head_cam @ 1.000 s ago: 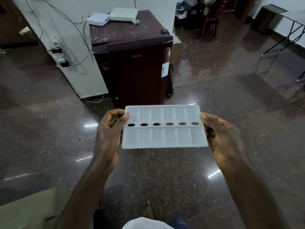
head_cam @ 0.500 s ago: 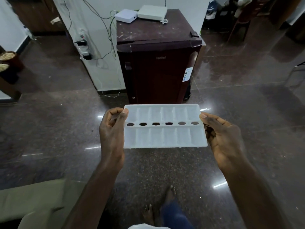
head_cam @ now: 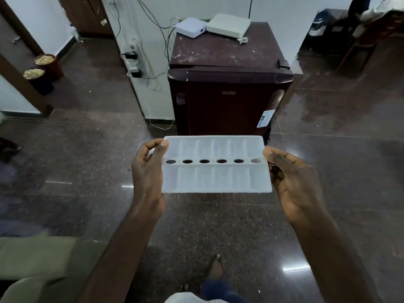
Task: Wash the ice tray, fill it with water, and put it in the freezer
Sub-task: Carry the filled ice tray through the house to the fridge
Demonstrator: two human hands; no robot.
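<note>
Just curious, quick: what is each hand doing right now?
Left hand: closed on the ice tray, left end.
Right hand: closed on its right end.

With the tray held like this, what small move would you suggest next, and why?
Probably step closer to the fridge, keeping the ice tray level. Both the left hand and right hand grip its ends, and the fridge door looks shut, so one hand must soon free up.

A white ice tray (head_cam: 216, 165) is held level between the left hand (head_cam: 148, 169) and the right hand (head_cam: 293, 178), each pinching a short end. Beyond the grip stands a dark maroon fridge (head_cam: 229, 99), door closed, on the polished floor (head_cam: 87, 160).
</note>
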